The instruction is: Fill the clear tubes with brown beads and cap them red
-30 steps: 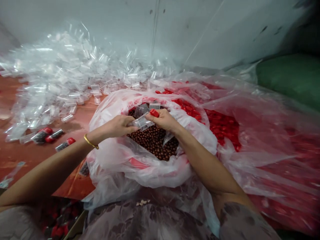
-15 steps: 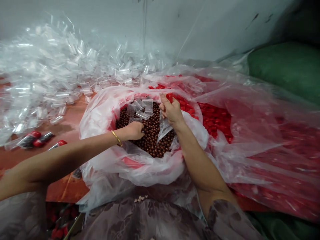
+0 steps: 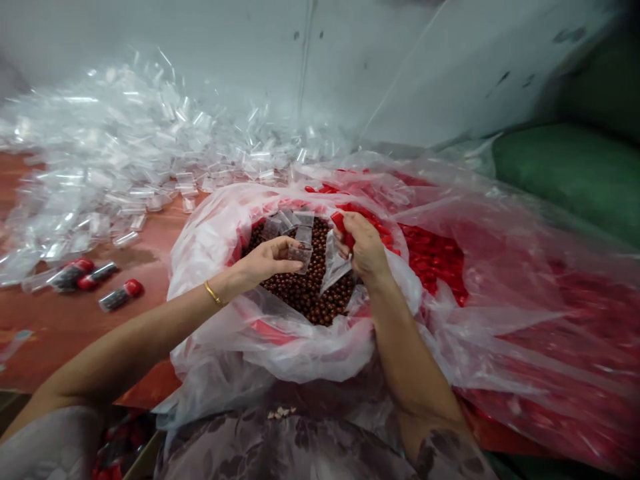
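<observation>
A bag of brown beads (image 3: 310,290), lined with white plastic film (image 3: 210,233), stands between my hands. My left hand (image 3: 265,260) pinches a short clear plastic tube (image 3: 300,257) between thumb and fingers above the beads. Several more clear tubes (image 3: 285,219) lie on the beads behind it. Over the bag's right side, my right hand (image 3: 369,247) is closed on a red cap (image 3: 340,221). Just below those fingers, a pointed clear plastic piece (image 3: 334,267) rests among the beads; I cannot tell whether the hand touches it.
A large heap of clear tubes (image 3: 125,147) spreads along the wall at the back left. Several filled tubes with red caps (image 3: 120,295) lie on the reddish table (image 3: 165,233). To the right is a plastic bag of red caps (image 3: 430,260), with a green sack (image 3: 565,173) behind.
My left hand has risen from the beads and turned, now showing a clear tube in its fingers. My right hand has moved slightly right and down with a red cap. The view has shifted a little.
</observation>
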Demonstrator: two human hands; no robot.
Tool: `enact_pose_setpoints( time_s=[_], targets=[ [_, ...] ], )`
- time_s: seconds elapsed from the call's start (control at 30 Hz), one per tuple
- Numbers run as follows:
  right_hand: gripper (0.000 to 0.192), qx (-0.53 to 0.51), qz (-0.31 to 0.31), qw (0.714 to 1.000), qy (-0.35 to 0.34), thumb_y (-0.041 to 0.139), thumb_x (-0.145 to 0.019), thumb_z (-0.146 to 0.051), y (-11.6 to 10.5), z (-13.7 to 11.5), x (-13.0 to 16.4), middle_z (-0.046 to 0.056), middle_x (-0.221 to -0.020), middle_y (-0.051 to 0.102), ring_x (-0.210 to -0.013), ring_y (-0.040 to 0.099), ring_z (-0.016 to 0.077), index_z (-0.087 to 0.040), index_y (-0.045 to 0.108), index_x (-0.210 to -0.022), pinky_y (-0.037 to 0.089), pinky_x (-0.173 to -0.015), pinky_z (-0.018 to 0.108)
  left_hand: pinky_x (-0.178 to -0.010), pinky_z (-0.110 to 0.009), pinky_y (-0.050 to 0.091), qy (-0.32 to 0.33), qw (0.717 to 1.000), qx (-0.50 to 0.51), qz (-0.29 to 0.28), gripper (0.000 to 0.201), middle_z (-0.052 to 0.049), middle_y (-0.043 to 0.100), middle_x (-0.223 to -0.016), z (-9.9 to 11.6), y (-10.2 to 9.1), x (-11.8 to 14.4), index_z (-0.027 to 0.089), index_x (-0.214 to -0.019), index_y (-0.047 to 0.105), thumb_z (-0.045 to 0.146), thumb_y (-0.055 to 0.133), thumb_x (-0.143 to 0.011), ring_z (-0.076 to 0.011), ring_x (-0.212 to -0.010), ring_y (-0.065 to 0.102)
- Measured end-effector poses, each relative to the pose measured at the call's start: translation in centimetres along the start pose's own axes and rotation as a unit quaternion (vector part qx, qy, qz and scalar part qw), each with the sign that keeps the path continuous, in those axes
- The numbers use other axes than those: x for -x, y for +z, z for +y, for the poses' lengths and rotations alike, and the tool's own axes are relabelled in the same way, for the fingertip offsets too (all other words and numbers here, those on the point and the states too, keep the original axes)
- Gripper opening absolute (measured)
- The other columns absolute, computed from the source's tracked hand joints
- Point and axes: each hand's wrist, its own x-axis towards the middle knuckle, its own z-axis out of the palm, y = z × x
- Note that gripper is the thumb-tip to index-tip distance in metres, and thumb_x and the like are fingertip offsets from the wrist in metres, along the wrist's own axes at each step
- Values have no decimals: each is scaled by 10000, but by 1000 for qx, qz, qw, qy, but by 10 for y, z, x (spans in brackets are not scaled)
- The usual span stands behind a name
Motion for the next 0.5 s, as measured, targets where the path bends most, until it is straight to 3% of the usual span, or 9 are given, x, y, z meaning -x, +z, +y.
enact_pose_setpoints(
  time_s=[0.13, 0.33, 0.43, 0.5],
  targets=[
    [459, 31, -34, 999, -16, 630, -721, -656, 10, -5, 24, -76, -570, 414, -380, 260, 48, -226, 485, -787, 146, -353, 229, -802, -260, 456, 41, 999, -12, -20, 444, -7, 637, -895, -6, 0, 5, 140, -928, 577, 270, 841, -595, -102, -817, 587],
    [361, 45, -90, 993, 59, 542, -801, -570, 22, -2, 42, -75, -542, 371, -377, 241, 65, -214, 560, -858, 177, -348, 231, -750, -255, 443, 61, 997, -44, -27, 438, -19, 609, -894, -6, 2, 9, 144, -945, 567, 376, 800, -656, -111, -801, 556],
    [337, 94, -102, 990, 27, 508, -851, -509, 22, 4, 45, -47, -586, 464, -436, 395, 92, -215, 615, -975, 301, -389, 228, -662, -231, 418, 51, 996, -63, -32, 448, 2, 567, -834, -7, 4, 14, 151, -945, 546, 407, 784, -664, -90, -722, 504],
    [357, 155, -112, 981, -20, 476, -890, -497, 22, 9, 47, -4, -699, 591, -595, 558, 132, -225, 641, -1051, 437, -502, 247, -625, -222, 401, 44, 995, -81, -28, 449, 8, 540, -823, -10, 5, 17, 156, -960, 532, 421, 762, -681, -83, -694, 472]
  ],
)
